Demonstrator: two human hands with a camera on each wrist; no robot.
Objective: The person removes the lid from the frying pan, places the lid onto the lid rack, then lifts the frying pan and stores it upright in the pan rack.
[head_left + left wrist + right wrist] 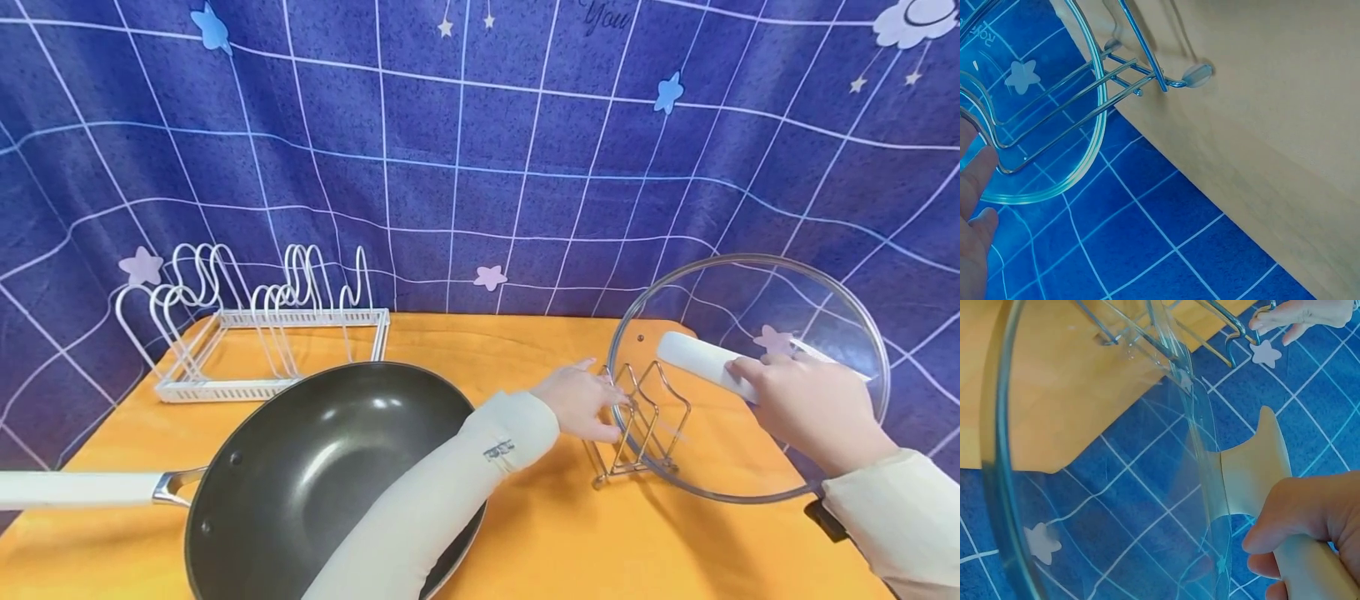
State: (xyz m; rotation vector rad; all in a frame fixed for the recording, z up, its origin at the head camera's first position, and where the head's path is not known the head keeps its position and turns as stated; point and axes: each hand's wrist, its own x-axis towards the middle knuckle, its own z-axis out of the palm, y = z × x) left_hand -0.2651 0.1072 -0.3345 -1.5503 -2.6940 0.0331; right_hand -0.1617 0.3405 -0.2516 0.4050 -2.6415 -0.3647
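Observation:
My right hand (817, 408) grips the white handle (705, 362) of a large round glass lid (738, 446) with a metal rim, held tilted up on the right. The lid's lower left edge overlaps a small metal wire rack (637, 468); whether it rests in a slot I cannot tell. Beside that rack's left side is my left hand (581, 402), fingers extended and thumb apart. Its fingertips reach the upper wires, also seen near the hand (975, 219) in the left wrist view. In the right wrist view the right thumb and fingers wrap the lid handle (1254, 478).
A big dark wok (337, 467) with a white handle (82, 489) lies under my left forearm, in the left foreground. Behind it stands a white wire dish rack (225, 390). An orange cloth (525, 517) covers the table; a blue gridded curtain (495, 167) hangs behind.

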